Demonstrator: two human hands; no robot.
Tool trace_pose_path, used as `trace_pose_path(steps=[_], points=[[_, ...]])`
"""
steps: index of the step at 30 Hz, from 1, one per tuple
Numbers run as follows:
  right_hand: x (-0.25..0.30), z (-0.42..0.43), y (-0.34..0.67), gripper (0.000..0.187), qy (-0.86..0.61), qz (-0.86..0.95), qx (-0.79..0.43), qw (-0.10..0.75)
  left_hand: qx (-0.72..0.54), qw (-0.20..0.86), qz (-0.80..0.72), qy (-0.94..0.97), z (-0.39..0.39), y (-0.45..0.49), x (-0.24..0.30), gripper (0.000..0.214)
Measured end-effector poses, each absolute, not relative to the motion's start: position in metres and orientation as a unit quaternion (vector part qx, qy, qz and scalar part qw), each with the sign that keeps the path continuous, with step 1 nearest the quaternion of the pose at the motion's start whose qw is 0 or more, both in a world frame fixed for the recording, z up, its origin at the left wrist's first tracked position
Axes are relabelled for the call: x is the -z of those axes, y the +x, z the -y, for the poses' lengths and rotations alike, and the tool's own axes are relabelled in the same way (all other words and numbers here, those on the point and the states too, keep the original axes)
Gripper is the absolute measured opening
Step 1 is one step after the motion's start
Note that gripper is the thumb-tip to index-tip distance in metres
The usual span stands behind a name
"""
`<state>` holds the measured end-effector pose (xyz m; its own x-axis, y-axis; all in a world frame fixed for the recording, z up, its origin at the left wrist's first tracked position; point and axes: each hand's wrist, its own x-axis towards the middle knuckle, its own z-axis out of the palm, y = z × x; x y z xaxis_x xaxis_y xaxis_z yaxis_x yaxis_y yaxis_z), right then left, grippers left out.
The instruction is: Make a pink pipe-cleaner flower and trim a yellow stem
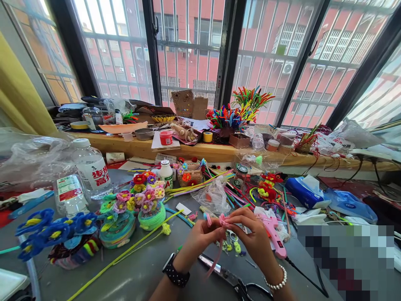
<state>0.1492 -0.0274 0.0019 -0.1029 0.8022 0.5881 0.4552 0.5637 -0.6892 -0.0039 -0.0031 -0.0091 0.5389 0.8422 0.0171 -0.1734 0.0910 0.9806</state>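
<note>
Both hands meet over the grey table (138, 271), pinching one pink pipe cleaner (223, 220) that is curled into a small loop at the top. My left hand (200, 239), with a dark watch on the wrist, holds its left side. My right hand (253, 236), wearing a pearl bracelet, grips the loop from the right. The pipe cleaner's tail hangs down between the wrists. Black scissors (238, 284) lie just below the hands. A pink glue gun (273, 232) rests right of my right hand.
Pipe-cleaner flower baskets (151, 205) and blue flowers (53, 232) stand at the left, beside two water bottles (90, 167). Loose pipe cleaners, plastic bags and a blue tissue pack (302, 192) crowd the middle. A wooden sill (200, 150) holds tape, bowls and bundled pipe cleaners (238, 110).
</note>
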Motion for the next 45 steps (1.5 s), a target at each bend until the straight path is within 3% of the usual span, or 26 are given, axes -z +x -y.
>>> trace_pose_path(steps=[19,27,29,34,45], points=[[0.001,0.027,0.149,0.008,-0.438,0.721,-0.170,0.509,-0.367,0.658,-0.281,0.594,0.002,-0.003,0.015,0.021],[0.012,0.023,0.149,0.013,-0.450,0.720,-0.180,0.497,-0.369,0.458,-0.339,0.734,0.004,-0.003,0.015,0.027],[0.012,0.023,0.148,0.013,-0.466,0.714,-0.186,0.489,-0.353,0.362,-0.372,0.778,0.004,-0.003,0.015,0.027],[0.012,0.025,0.141,0.017,-0.518,0.689,-0.191,0.469,-0.211,0.006,-0.474,0.855,-0.001,-0.002,0.013,0.026],[0.012,0.033,0.128,0.013,-0.482,0.724,-0.154,0.469,-0.127,-0.073,-0.423,0.894,-0.031,0.002,0.012,0.015]])
